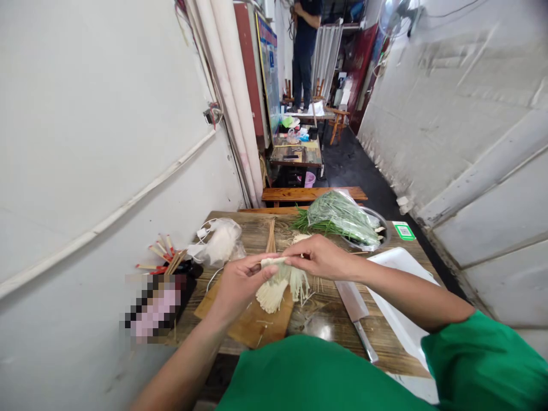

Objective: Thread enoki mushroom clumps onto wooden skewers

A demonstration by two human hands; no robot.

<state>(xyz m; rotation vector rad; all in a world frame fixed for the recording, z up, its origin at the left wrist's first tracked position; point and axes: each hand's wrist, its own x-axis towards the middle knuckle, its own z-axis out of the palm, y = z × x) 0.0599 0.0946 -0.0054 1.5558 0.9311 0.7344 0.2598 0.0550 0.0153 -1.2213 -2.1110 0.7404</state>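
A pale bundle of thin white enoki mushroom strands [280, 282] is gripped by both hands (left [240, 282], right [319, 257]) above the wooden cutting board [252, 325] near the surface's front edge; stems are best kept pinched together, clear of the steel cleaver [355, 311].

A cleaver [355, 314] lies on the wooden table [325, 319] beside a white tray [398, 285], and a bundle of green chives [338, 220] rests across a metal bowl [379, 225] at the far edge. At the left sit a crumpled plastic bag [220, 242], loose bamboo skewers [271, 235] and a holder of chopsticks [165, 254]. Farther down the narrow room stand a wooden bench [312, 194] and another cluttered table [297, 153], with a person [305, 51] in dark clothes standing beyond.
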